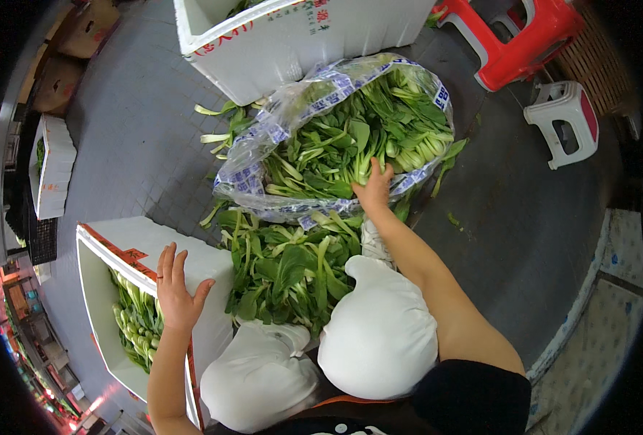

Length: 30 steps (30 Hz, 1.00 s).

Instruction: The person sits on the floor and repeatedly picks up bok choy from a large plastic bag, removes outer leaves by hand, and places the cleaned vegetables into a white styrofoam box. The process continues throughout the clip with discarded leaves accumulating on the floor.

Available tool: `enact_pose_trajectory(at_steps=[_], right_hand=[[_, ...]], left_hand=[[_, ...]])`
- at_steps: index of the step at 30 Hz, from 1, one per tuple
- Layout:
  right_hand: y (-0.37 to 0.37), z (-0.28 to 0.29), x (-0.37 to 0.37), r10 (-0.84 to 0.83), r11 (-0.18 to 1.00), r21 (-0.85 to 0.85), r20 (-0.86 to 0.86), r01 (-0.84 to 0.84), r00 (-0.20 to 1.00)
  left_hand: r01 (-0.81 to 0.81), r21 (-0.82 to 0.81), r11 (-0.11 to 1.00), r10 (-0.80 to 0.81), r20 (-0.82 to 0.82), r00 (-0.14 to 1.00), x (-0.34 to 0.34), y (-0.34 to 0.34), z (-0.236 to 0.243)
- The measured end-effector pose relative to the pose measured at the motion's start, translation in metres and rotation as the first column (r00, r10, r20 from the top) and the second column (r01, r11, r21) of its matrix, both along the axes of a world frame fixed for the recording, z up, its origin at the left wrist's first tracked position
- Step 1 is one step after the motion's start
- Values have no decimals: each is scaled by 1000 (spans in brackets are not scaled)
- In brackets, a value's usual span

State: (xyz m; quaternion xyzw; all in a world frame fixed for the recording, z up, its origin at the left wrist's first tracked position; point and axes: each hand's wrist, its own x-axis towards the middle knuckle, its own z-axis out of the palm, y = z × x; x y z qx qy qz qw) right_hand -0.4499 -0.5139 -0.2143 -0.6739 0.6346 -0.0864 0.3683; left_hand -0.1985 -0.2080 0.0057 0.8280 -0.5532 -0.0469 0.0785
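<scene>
A clear plastic bag (245, 177) with blue print lies open on the floor, full of bok choy (336, 141). My right hand (374, 187) reaches over its near rim, the fingers closed around pale stems; the fingertips are partly lost among the plants. My left hand (180, 293) is raised at the rim of a white foam box (155, 243) to my left, fingers and thumb spread, holding nothing. Inside that box, more bok choy (136, 319) is stacked with the stem ends showing. Between my white-covered knees and the bag lies a loose heap of bok choy (292, 268).
Beyond the bag stands another white foam box (314, 47). A red stool (495, 54) and a small white stool (568, 123) are at the far right. Stray leaves (220, 138) lie on the grey floor beside the bag. A further foam box (55, 167) stands far left.
</scene>
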Motion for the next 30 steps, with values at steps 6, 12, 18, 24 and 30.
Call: enact_pose_trajectory(at_steps=[6,12,18,24,30], right_hand=[[-18,-10,-9,-226,973,-20,153,231,962],[-52,119,-16,-425,706,708,460,-33,779],[-18,267,-20,126,613,667,447,-423,886],[53,359,24,278,403,633,603,-661,748],[74,340,28,573,466,303,612,-831,545]], left_hand=[[-103,-54,993,99,-73,992,-2,-1,-5],[-119,-84,989,108,-124,986,5,12,-3],[313,-191,930,-348,-188,919,-33,-63,58],[159,-510,845,-422,-453,785,-108,-106,70],[-674,-248,696,-454,-879,-146,-120,-71,24]])
